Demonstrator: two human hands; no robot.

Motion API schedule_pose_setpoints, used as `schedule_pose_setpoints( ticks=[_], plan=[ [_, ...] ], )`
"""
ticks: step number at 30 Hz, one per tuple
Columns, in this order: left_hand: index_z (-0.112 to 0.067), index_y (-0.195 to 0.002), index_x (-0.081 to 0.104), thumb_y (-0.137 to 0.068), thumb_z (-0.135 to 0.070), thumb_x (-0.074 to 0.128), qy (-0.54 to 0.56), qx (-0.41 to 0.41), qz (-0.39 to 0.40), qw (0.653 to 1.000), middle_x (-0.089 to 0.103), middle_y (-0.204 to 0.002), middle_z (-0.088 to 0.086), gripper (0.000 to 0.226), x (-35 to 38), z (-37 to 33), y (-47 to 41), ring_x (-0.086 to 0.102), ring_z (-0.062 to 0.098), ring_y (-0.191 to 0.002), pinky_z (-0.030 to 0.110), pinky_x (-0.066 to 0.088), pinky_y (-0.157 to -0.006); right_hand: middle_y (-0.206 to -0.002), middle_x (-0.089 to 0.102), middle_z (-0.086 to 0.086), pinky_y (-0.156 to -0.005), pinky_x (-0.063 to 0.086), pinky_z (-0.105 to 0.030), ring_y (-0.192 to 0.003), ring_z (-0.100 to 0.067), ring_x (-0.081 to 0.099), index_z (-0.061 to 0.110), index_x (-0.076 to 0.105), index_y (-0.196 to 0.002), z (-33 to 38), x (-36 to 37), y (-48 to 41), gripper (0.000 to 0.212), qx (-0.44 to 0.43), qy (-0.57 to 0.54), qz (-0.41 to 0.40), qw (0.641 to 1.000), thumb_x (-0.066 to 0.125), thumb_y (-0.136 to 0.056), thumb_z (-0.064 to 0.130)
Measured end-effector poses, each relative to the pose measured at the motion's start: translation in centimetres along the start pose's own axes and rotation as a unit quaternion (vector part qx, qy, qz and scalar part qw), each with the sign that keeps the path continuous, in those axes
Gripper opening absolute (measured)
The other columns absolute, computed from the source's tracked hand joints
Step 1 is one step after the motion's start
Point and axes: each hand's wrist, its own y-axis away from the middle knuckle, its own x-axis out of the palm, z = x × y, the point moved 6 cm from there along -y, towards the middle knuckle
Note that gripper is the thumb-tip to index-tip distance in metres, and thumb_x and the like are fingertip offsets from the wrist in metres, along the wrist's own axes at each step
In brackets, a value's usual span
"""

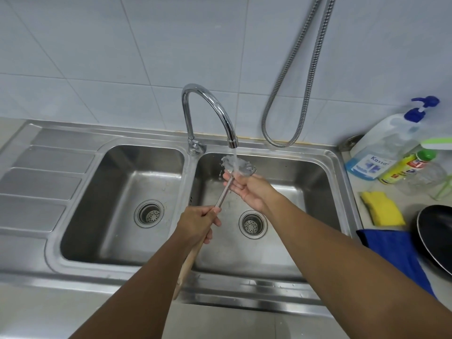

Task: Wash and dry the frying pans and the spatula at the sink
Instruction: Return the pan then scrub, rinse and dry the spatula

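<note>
My left hand (199, 223) grips the wooden handle of a metal spatula (225, 192) over the right sink basin (305, 216). The spatula's blade sits under water running from the chrome faucet (210, 108). My right hand (247, 189) lies palm up beneath the blade, fingers touching it in the stream. A black frying pan (435, 238) rests on the counter at the far right, partly cut off by the frame edge.
A blue cloth (389, 250) and yellow sponge (382, 207) lie on the right counter beside soap bottles (389, 148). The left basin (127, 204) and draining board (41, 179) lie to the left. A metal hose (300, 77) hangs on the tiled wall.
</note>
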Motion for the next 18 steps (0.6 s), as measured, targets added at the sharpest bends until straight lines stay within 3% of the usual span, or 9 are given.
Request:
schedule_pose_setpoints(
  ticks=[8, 14, 16, 18],
  plan=[
    [-0.024, -0.102, 0.075, -0.104, -0.028, 0.06, 0.009, 0.007, 0.004, 1.0, 0.077, -0.084, 0.004, 0.015, 0.6, -0.4, 0.1, 0.06, 0.021, -0.055, 0.033, 0.058, -0.056, -0.125, 0.066, -0.029, -0.084, 0.062, -0.046, -0.111, -0.034, 0.07, -0.01, 0.045, -0.135, 0.8, -0.1, 0.7, 0.033, 0.008, -0.002, 0.022, 1.0, 0.04, -0.103, -0.01],
    [-0.018, -0.111, 0.077, -0.1, -0.03, 0.067, 0.021, 0.007, -0.036, 0.999, 0.079, -0.085, 0.001, 0.019, 0.2, -0.8, 0.0, 0.057, 0.017, -0.052, 0.027, 0.055, -0.05, -0.133, 0.062, -0.027, -0.09, 0.06, -0.04, -0.115, -0.032, 0.067, -0.014, 0.048, -0.135, 0.8, 0.5, 0.6, 0.035, 0.009, 0.031, 0.022, 0.999, 0.046, -0.101, -0.011],
    [-0.015, -0.106, 0.079, -0.096, -0.03, 0.072, 0.005, 0.008, -0.073, 0.997, 0.079, -0.085, 0.003, 0.02, -0.2, -1.1, -0.4, 0.056, 0.016, -0.052, 0.028, 0.055, -0.052, -0.134, 0.062, -0.025, -0.098, 0.055, -0.043, -0.119, -0.035, 0.063, -0.01, 0.052, -0.128, 0.1, 1.1, 0.9, 0.026, 0.039, 0.065, 0.029, 0.997, 0.045, -0.103, -0.006],
    [-0.014, -0.101, 0.081, -0.091, -0.03, 0.078, -0.016, 0.024, -0.101, 0.995, 0.079, -0.083, 0.008, 0.019, -0.5, -1.8, -0.7, 0.056, 0.016, -0.053, 0.028, 0.056, -0.055, -0.125, 0.067, -0.021, -0.092, 0.054, -0.048, -0.122, -0.04, 0.062, -0.002, 0.054, -0.115, -0.6, 1.4, 1.1, 0.013, 0.06, 0.094, 0.017, 0.994, 0.045, -0.105, 0.0]
  ],
)
